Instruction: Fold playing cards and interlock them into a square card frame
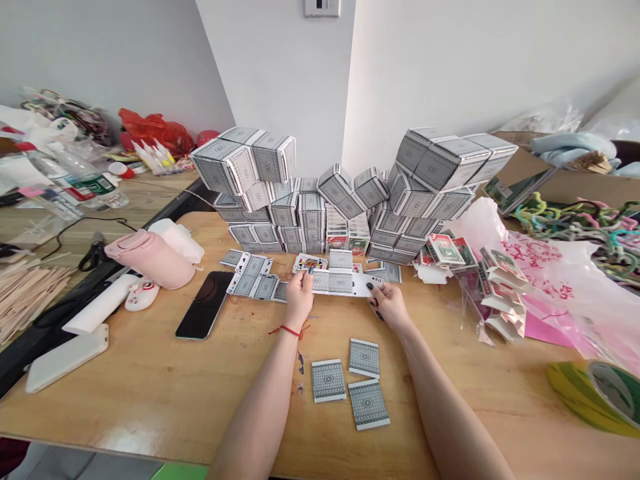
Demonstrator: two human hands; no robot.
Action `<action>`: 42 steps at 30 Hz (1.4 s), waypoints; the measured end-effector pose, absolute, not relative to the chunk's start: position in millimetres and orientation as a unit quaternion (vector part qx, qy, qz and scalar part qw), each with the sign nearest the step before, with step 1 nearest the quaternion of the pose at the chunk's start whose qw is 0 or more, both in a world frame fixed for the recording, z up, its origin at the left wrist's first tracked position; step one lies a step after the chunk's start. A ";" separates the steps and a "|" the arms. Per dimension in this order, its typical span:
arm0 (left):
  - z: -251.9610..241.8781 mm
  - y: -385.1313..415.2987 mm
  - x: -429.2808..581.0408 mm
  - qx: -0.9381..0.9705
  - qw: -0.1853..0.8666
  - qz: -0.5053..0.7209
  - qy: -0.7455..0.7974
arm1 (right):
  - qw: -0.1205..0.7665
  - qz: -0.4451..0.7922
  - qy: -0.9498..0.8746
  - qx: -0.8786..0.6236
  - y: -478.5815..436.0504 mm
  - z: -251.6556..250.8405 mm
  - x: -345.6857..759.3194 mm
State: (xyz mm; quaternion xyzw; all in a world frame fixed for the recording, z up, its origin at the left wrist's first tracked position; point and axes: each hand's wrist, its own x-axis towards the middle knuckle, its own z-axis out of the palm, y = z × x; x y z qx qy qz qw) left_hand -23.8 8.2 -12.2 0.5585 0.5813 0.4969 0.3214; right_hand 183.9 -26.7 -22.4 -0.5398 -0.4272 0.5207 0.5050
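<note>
My left hand (299,296) and my right hand (387,303) reach out over a wooden table (150,380). Between them they pinch the two ends of a joined strip of grey-backed playing cards (340,283), left fingers on its left end, right fingers on its right end. More cards lie loose behind the strip (255,277), some face up. Three small stacks of face-down cards (350,383) lie between my forearms. A wall of cubes made from cards (345,193) stands at the back.
A black phone (205,305), a pink bottle (150,257), a white roll and a white case lie on the left. Card packs and a pink plastic bag (540,280) are on the right, tape rolls (600,393) at the right edge.
</note>
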 end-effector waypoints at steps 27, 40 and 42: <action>3.6 5.7 -25.0 0.362 0.636 0.547 0.407 | 0.552 0.536 -0.441 -0.461 -24.7 -14.7 185.9; 0.5 3.0 -25.7 0.351 0.766 0.400 0.360 | 0.607 0.596 -0.328 -0.410 -23.4 -4.0 195.1; 1.0 3.0 -25.3 0.355 0.764 0.397 0.364 | 0.589 0.599 -0.339 -0.424 -23.2 -4.6 193.4</action>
